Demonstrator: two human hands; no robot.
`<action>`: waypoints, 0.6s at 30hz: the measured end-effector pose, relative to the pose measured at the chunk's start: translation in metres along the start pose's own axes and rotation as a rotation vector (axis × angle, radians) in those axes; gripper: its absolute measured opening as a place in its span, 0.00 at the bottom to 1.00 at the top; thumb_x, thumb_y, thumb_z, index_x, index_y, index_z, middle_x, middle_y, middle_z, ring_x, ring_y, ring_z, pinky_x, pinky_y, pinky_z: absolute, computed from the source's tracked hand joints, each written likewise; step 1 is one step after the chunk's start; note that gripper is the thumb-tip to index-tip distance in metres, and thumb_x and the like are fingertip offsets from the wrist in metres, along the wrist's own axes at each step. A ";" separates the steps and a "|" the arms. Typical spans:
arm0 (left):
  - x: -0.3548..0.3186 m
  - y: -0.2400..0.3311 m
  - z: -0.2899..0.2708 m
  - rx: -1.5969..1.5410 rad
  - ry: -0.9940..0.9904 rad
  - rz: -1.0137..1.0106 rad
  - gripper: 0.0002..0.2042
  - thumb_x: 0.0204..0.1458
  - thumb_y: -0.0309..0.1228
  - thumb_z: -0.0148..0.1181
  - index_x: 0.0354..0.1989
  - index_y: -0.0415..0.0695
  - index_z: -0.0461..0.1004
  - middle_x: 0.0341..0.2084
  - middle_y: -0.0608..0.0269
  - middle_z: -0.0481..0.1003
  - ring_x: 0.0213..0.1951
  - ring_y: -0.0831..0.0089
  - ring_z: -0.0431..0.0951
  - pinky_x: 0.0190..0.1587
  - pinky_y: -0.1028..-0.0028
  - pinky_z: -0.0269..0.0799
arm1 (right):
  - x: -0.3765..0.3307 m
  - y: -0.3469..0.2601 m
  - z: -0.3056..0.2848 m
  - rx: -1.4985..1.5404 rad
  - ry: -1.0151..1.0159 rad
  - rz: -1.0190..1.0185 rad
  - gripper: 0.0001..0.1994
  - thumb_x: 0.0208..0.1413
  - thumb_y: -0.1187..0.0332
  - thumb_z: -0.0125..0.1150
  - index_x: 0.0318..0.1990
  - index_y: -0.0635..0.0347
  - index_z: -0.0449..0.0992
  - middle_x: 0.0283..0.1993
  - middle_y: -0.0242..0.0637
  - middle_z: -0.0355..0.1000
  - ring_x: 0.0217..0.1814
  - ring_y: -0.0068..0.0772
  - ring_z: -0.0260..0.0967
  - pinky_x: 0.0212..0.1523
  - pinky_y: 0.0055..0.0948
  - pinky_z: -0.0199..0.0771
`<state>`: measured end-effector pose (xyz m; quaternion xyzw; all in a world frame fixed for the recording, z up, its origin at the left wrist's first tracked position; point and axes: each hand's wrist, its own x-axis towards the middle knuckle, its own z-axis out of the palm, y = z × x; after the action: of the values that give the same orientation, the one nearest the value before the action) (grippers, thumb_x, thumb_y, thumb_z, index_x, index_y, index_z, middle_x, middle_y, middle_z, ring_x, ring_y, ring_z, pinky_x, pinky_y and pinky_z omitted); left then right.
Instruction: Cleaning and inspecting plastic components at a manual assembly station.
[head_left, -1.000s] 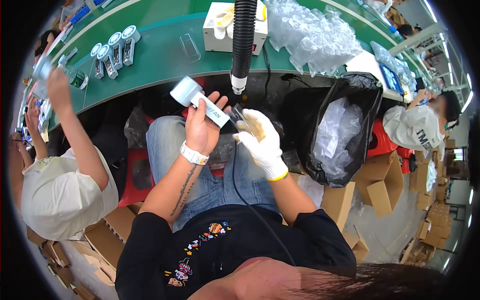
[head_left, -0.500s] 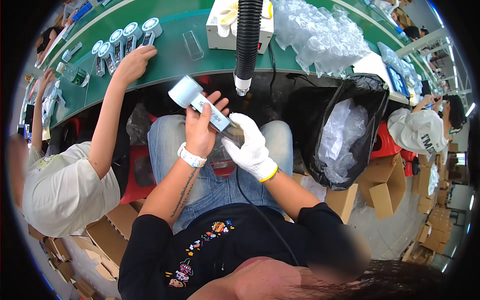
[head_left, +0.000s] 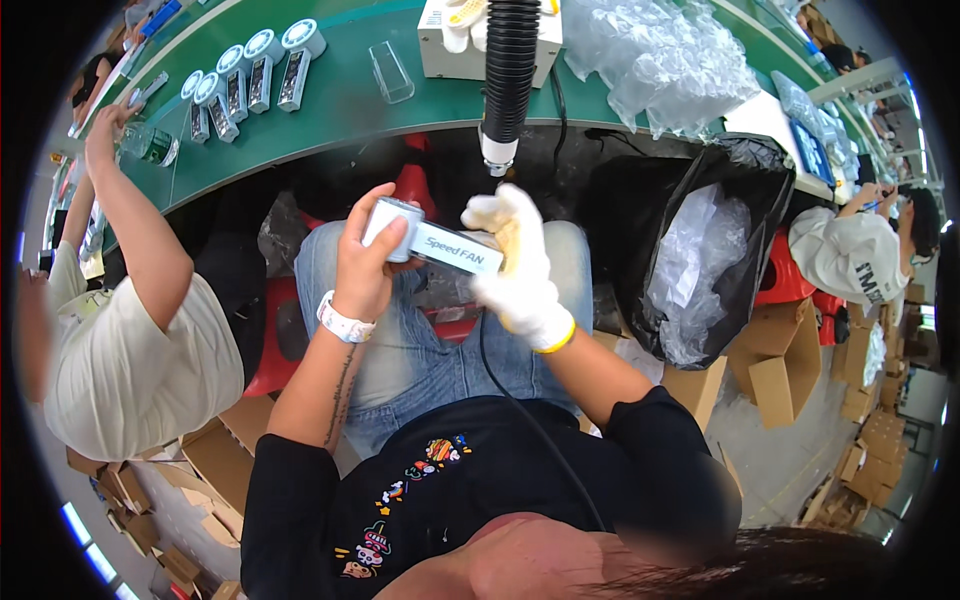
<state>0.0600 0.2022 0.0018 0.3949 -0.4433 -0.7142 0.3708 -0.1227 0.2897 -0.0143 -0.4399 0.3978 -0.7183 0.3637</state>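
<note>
A pale blue-grey handheld fan (head_left: 455, 247) is held over my lap, its handle lying almost level and pointing right. My bare left hand (head_left: 372, 250) is closed around its round head, thumb on top. Against the handle's far end rests my right hand (head_left: 520, 265) in a white knitted glove. Its fingers stretch upward and stand apart, slightly blurred. A black corrugated hose (head_left: 510, 75) with a metal tip hangs just beyond the glove. On the green bench (head_left: 340, 105) ahead lies a clear plastic cover (head_left: 391, 72).
Several similar fans (head_left: 262, 75) lie in a row at the bench's left. A co-worker's hand (head_left: 105, 135) is near a bottle (head_left: 150, 145). A white box (head_left: 440, 45) and clear bubble packaging (head_left: 665, 65) occupy the bench. A black-lined bin (head_left: 700, 260) stands right, beside cartons (head_left: 775, 360).
The fan has turned from upright-slanting to nearly level, and my left hand has shifted onto its head. My gloved fingers have opened upward. The co-worker's hand has left the fan row, going left.
</note>
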 end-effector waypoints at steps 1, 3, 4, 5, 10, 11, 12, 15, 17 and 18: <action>-0.001 0.000 -0.002 -0.003 0.005 -0.003 0.29 0.65 0.38 0.57 0.72 0.45 0.58 0.61 0.51 0.73 0.53 0.64 0.80 0.46 0.65 0.83 | 0.003 -0.002 0.000 0.000 -0.003 0.006 0.33 0.59 0.63 0.69 0.69 0.60 0.64 0.60 0.48 0.72 0.53 0.44 0.78 0.57 0.37 0.79; -0.001 0.001 -0.010 -0.146 0.030 0.020 0.29 0.65 0.38 0.58 0.72 0.46 0.58 0.59 0.52 0.75 0.50 0.66 0.82 0.42 0.68 0.84 | 0.010 -0.006 -0.006 0.314 0.163 0.449 0.33 0.66 0.52 0.58 0.73 0.58 0.60 0.58 0.50 0.73 0.51 0.45 0.77 0.56 0.39 0.79; -0.001 0.001 -0.011 -0.220 0.040 0.031 0.29 0.65 0.37 0.58 0.72 0.47 0.59 0.58 0.53 0.76 0.49 0.67 0.82 0.40 0.69 0.84 | 0.012 -0.008 -0.010 0.467 0.251 0.670 0.33 0.69 0.47 0.52 0.74 0.57 0.59 0.57 0.51 0.74 0.50 0.46 0.77 0.56 0.40 0.79; -0.001 0.000 -0.011 -0.225 0.040 0.028 0.29 0.65 0.37 0.58 0.72 0.47 0.59 0.58 0.53 0.76 0.49 0.67 0.82 0.40 0.69 0.84 | 0.013 -0.007 -0.014 0.462 0.253 0.673 0.33 0.69 0.47 0.52 0.74 0.57 0.59 0.57 0.51 0.74 0.50 0.46 0.77 0.56 0.40 0.79; -0.002 -0.002 -0.008 -0.065 0.025 0.089 0.29 0.65 0.38 0.58 0.72 0.48 0.58 0.59 0.52 0.75 0.49 0.68 0.82 0.41 0.69 0.85 | 0.019 0.000 -0.036 0.817 -0.181 0.918 0.33 0.69 0.48 0.52 0.74 0.58 0.59 0.54 0.52 0.76 0.52 0.46 0.78 0.58 0.41 0.78; -0.002 0.000 -0.008 -0.012 -0.004 0.130 0.29 0.65 0.38 0.58 0.73 0.48 0.58 0.59 0.52 0.75 0.49 0.68 0.82 0.41 0.69 0.85 | 0.019 0.000 -0.040 0.888 -0.270 0.962 0.33 0.69 0.48 0.52 0.74 0.58 0.60 0.54 0.52 0.77 0.53 0.46 0.78 0.59 0.42 0.77; -0.003 0.003 -0.009 0.042 -0.032 0.173 0.29 0.65 0.38 0.58 0.73 0.48 0.58 0.59 0.52 0.75 0.49 0.68 0.82 0.41 0.69 0.85 | 0.019 0.000 -0.043 0.959 -0.361 1.005 0.33 0.69 0.48 0.53 0.74 0.58 0.60 0.53 0.52 0.78 0.53 0.46 0.79 0.59 0.42 0.77; -0.005 0.026 -0.029 -0.062 -0.177 -0.069 0.29 0.62 0.36 0.61 0.70 0.47 0.61 0.58 0.52 0.75 0.50 0.68 0.81 0.42 0.68 0.85 | 0.021 -0.027 -0.041 -0.028 -0.573 0.562 0.35 0.63 0.57 0.61 0.75 0.59 0.59 0.56 0.51 0.77 0.57 0.45 0.78 0.61 0.39 0.76; -0.007 0.030 -0.034 -0.117 -0.245 -0.185 0.28 0.60 0.35 0.63 0.68 0.47 0.63 0.58 0.52 0.76 0.51 0.68 0.81 0.42 0.68 0.86 | 0.021 -0.034 -0.035 -0.509 -0.641 0.296 0.37 0.60 0.61 0.66 0.75 0.60 0.58 0.58 0.50 0.77 0.59 0.45 0.78 0.62 0.38 0.75; -0.007 0.028 -0.032 -0.055 -0.201 -0.181 0.27 0.59 0.34 0.65 0.65 0.47 0.64 0.57 0.54 0.76 0.51 0.70 0.80 0.44 0.68 0.84 | 0.021 -0.035 -0.033 -0.527 -0.642 0.291 0.40 0.57 0.64 0.68 0.75 0.60 0.57 0.59 0.50 0.76 0.60 0.44 0.77 0.63 0.37 0.73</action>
<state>0.0961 0.1881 0.0202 0.3495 -0.4210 -0.7926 0.2692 -0.1661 0.2939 0.0145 -0.6579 0.4922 -0.3606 0.4414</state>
